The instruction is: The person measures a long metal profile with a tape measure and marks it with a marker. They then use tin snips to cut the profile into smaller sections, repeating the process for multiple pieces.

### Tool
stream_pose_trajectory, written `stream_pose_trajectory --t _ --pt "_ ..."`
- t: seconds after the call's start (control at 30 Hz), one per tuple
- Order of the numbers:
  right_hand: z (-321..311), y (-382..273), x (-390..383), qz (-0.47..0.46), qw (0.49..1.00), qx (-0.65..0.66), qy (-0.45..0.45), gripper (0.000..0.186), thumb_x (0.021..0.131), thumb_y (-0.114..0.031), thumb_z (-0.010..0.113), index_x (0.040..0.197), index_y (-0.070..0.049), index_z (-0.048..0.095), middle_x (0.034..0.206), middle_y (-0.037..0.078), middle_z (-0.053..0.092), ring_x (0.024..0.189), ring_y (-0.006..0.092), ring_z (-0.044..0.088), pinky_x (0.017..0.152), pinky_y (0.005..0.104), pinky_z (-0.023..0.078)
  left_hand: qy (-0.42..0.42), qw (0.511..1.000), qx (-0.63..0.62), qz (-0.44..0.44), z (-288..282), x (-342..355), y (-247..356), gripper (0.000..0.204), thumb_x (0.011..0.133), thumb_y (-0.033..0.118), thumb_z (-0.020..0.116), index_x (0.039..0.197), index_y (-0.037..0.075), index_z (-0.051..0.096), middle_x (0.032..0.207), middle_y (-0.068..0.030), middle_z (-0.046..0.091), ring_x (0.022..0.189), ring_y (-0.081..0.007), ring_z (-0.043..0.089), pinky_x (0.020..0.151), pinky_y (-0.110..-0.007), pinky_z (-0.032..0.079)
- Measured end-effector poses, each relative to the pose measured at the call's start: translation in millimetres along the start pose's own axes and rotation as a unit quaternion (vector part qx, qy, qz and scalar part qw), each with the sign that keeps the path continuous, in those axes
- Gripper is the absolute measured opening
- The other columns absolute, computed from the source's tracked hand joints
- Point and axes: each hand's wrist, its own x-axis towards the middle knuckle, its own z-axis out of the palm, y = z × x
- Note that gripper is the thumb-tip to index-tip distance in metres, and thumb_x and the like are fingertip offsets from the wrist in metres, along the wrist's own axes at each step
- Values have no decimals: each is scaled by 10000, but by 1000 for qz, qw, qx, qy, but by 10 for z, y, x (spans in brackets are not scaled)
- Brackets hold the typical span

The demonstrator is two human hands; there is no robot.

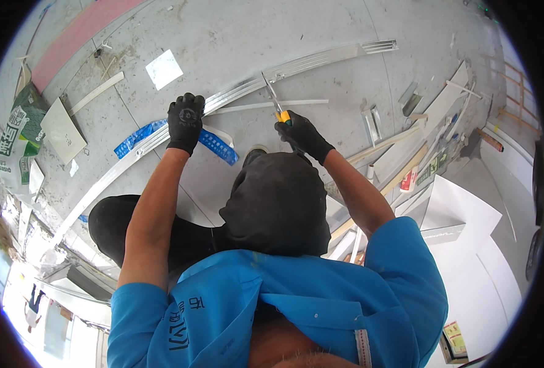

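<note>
A long silvery metal channel (pixel 238 94) runs across the floor from lower left to upper right. My left hand (pixel 186 121), in a black glove, is closed around it over a blue strip. In its black glove, my right hand (pixel 304 136) grips a hand saw (pixel 272 92) by its yellow and dark handle. The saw's narrow blade lies across the channel, right of my left hand; whether its edge touches the metal is unclear. Blue printed film (pixel 218 147) lies beneath the channel near my left wrist. My dark-trousered knees are bent below both hands.
A white strip (pixel 284 104) lies just behind the saw. A white square (pixel 164 69), a pale board (pixel 63 130) and a green-and-white sack (pixel 21 132) are at the left. Boards and offcuts (pixel 401 153) crowd the right, beside a white panel structure (pixel 468 214). A person (pixel 32 313) is far off at lower left.
</note>
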Motion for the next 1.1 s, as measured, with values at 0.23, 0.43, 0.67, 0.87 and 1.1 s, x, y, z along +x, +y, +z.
stream_pose_trajectory --t 0.23,0.43,0.67,0.87,1.1 --pt "-10 -69 -29 -89 980 -152 96 330 863 -376 615 881 -47 613 750 154 658 698 348 639 675 462 512 8 1000 -7 5 52 -3 -17 87 817 140 613 898 126 585 922 -85 585 906 -288 598 767 -423 459" --pt "190 -127 -83 -27 975 -152 160 343 851 -398 654 933 -66 627 823 165 677 789 374 656 732 484 505 0 1000 -1 -1 33 -16 13 114 795 113 627 897 125 578 926 -81 584 909 -284 598 788 -420 453" --pt "358 -132 -64 -26 976 -71 202 234 820 -224 605 964 -40 615 853 192 670 839 398 646 742 494 503 -2 1000 5 2 35 -30 44 144 792 116 632 923 132 573 930 -80 579 916 -280 594 793 -423 449" --pt "137 -231 -74 -98 972 -129 173 231 807 -181 597 962 -10 608 838 215 659 830 415 639 752 502 504 -18 1000 6 13 -32 -1 5 107 833 113 600 935 145 592 930 -64 596 914 -254 618 786 -404 468" --pt "-159 -351 -93 -114 967 -185 131 230 792 -141 602 965 10 602 858 231 660 839 415 635 761 503 502 0 1000 -12 10 47 -47 1 113 806 129 622 908 137 574 912 -77 584 890 -287 597 760 -430 449"
